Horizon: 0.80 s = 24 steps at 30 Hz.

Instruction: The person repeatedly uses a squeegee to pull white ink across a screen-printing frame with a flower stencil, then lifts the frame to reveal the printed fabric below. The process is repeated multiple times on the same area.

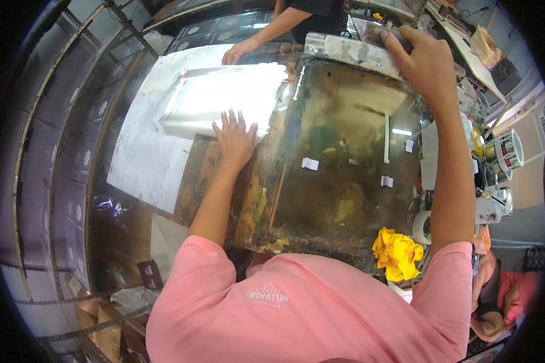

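Observation:
My left hand lies flat, fingers spread, on the near edge of a stack of shiny clear plastic sheets. A large white paper sheet lies under the stack. To the right, my right hand is bent over the right end of a paint-stained, pale bar, thumb along it; its other fingertips are partly hidden. Between me and the bar is a dark, glassy printing surface, with a small white folded tab and a white strip on it.
Another person's hand reaches to the far edge of the stack. A crumpled yellow cloth sits at the near right corner. Paint cans stand on the right. Metal drying racks rise on the left. A person in pink sits at lower right.

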Each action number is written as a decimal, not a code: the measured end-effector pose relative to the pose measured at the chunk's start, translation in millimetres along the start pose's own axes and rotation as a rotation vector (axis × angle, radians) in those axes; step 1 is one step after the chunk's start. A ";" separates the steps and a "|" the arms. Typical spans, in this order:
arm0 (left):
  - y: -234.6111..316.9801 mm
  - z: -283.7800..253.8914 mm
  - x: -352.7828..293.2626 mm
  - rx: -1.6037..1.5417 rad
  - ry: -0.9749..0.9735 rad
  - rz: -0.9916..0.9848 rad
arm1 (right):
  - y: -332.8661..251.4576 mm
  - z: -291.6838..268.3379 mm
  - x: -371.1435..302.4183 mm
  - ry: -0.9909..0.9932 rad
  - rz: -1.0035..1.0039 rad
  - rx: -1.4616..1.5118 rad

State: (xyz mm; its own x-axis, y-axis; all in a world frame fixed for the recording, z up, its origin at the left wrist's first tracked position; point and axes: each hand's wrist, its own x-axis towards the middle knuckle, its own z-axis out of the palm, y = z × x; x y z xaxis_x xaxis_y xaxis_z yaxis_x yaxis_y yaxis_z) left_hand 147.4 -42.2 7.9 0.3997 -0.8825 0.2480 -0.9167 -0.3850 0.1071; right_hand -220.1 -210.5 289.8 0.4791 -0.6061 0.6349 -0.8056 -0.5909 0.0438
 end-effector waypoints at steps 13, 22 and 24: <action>0.3 -55.8 31.5 -0.090 -0.005 0.098 | -1.3 -1.5 0.6 0.023 -0.027 -0.003; 167.2 -32.5 -23.2 -0.149 -0.295 0.491 | -5.5 -11.3 12.1 0.091 -0.011 0.106; 197.1 -18.6 -52.0 -0.168 -0.208 0.584 | -3.9 -11.4 8.9 0.060 -0.004 0.126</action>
State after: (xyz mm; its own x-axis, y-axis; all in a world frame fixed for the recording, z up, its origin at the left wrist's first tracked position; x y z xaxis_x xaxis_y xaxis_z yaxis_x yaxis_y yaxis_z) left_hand -54.1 -67.1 34.1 -0.1888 -0.9745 0.1211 -0.9643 0.2073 0.1645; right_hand -216.7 -207.5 304.0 0.4575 -0.5729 0.6800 -0.7515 -0.6579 -0.0486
